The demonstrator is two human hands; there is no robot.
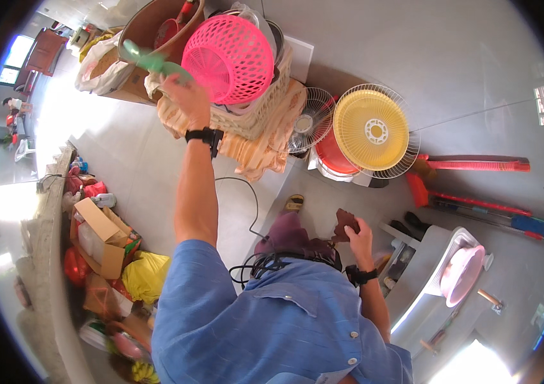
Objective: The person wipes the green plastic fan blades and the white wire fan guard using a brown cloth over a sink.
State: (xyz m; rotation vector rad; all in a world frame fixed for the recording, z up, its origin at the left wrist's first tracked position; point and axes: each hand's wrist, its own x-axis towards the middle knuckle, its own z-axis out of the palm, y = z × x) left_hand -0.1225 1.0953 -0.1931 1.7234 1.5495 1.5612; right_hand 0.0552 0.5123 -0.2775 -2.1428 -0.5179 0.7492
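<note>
My left hand [186, 98] reaches far forward and grips a green object [156, 62], too blurred to name. Right of that hand, a pink plastic basket [248, 57] lies tilted on top of a cream woven-pattern plastic basket [257, 113]. An orange-and-white striped cloth [257, 156] spreads beneath the cream one. My right hand [361, 240] is low at my right side, holding a dark brown cloth-like piece [344, 224] between thumb and fingers. Both wrists wear black bands.
A large brown tub [132, 29] stands at the upper left. Fan guards [304, 124] and a yellow round basket [372, 127] sit over a red bucket [334, 153]. Boxes [101, 240] and bags pile at left. A pink basin [464, 276] rests right; a black cable [252, 201] crosses the floor.
</note>
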